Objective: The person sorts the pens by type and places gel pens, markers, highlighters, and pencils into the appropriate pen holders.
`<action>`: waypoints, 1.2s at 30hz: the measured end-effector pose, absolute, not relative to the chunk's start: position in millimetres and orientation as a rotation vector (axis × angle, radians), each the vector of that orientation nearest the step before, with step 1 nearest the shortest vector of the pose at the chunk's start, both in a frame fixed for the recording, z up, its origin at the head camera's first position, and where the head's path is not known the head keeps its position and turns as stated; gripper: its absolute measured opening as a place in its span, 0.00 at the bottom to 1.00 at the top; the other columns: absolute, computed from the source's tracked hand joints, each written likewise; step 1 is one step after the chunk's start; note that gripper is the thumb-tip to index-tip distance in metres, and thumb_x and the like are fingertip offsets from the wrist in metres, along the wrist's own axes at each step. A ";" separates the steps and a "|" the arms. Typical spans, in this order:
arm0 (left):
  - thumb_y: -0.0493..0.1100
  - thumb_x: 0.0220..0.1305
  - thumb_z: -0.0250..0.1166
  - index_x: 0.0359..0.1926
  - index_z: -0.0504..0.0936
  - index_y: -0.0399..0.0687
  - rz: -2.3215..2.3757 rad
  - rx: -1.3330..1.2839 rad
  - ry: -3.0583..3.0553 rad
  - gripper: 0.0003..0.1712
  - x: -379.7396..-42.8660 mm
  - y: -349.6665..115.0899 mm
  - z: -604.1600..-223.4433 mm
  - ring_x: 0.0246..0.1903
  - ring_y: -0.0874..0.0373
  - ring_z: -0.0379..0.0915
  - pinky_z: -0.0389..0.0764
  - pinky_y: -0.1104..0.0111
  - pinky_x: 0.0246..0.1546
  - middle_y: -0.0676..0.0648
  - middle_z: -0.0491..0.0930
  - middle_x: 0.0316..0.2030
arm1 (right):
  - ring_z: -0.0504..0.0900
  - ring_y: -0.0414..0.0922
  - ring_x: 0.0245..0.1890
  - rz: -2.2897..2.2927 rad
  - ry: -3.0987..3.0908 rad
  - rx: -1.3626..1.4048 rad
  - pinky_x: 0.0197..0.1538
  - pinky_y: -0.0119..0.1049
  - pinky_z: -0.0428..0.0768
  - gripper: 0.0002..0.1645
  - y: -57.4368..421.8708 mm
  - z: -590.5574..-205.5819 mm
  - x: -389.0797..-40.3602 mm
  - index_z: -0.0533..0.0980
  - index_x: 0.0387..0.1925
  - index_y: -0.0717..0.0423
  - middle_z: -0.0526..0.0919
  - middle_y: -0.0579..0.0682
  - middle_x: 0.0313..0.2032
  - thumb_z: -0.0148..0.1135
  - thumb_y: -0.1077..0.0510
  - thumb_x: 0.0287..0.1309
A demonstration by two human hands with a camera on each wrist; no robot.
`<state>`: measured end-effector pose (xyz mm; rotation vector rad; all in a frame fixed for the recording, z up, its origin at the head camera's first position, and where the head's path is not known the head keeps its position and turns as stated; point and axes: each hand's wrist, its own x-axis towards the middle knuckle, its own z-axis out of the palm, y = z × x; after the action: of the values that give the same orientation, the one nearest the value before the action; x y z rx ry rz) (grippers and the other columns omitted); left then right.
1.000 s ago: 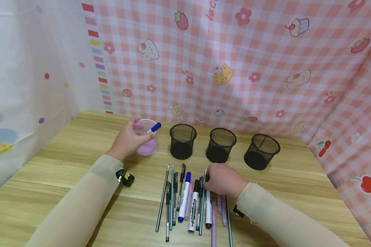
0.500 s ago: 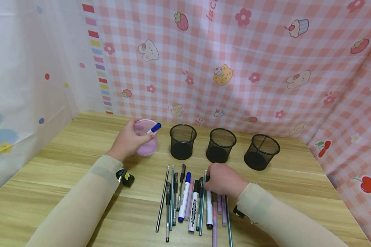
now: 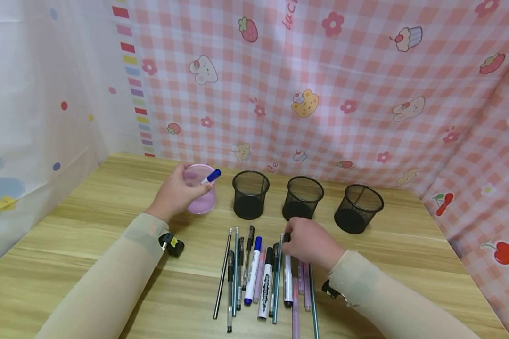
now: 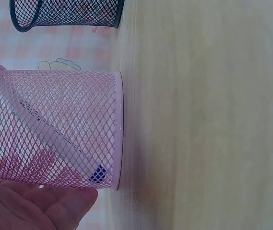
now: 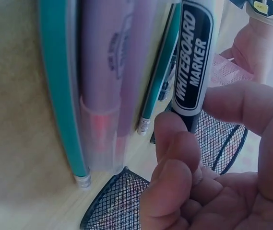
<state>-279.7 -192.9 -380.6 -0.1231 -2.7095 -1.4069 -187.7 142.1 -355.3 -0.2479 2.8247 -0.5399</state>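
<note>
In the head view my left hand point(image 3: 174, 192) grips the side of a pink mesh pen cup point(image 3: 203, 205) at the back left. A blue-capped marker point(image 3: 213, 176) leans inside this cup; its blue lower end shows through the mesh in the left wrist view. With thumb and fingers, my right hand point(image 3: 313, 241) pinches a black-capped whiteboard marker point(image 5: 192, 57) near its cap, at the right part of the pen row. The marker's white barrel point(image 3: 288, 282) points toward the front of the table, beside a pink highlighter-like pen point(image 3: 295, 310).
Three black mesh cups point(image 3: 249, 209) stand in a line right of the pink one. Several pens, pencils and markers point(image 3: 251, 278) lie side by side on the wooden table point(image 3: 186, 292). Behind rises a pink checked cloth point(image 3: 280, 70); another cloth hangs at the left.
My right hand has shifted slightly right and lifted the cap end of the whiteboard marker, which now shows between the fingers. My left hand and the pink cup have stayed put.
</note>
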 end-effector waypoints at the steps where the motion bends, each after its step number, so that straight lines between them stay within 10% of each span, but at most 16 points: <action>1: 0.71 0.59 0.73 0.80 0.56 0.45 -1.412 -0.121 -2.708 0.61 -279.3 -192.8 -380.4 0.68 0.35 0.73 0.80 0.40 0.62 0.33 0.68 0.73 | 0.80 0.45 0.32 -0.545 2.831 -0.242 0.36 0.39 0.80 0.22 142.4 -355.1 -188.0 0.80 0.52 0.60 0.86 0.52 0.44 0.74 0.54 0.60; 36: 0.70 0.60 0.73 0.80 0.56 0.44 -1.420 -0.132 -2.716 0.61 -278.1 -193.9 -378.9 0.68 0.34 0.72 0.79 0.39 0.63 0.32 0.67 0.73 | 0.73 0.41 0.15 -1.181 2.876 -0.256 0.24 0.37 0.77 0.23 149.7 -337.1 -187.2 0.75 0.59 0.56 0.84 0.50 0.31 0.67 0.60 0.64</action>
<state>-278.1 -193.9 -378.9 -0.1316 -2.7163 -1.4198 -187.2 149.7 -337.1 -0.2560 2.8764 -1.1808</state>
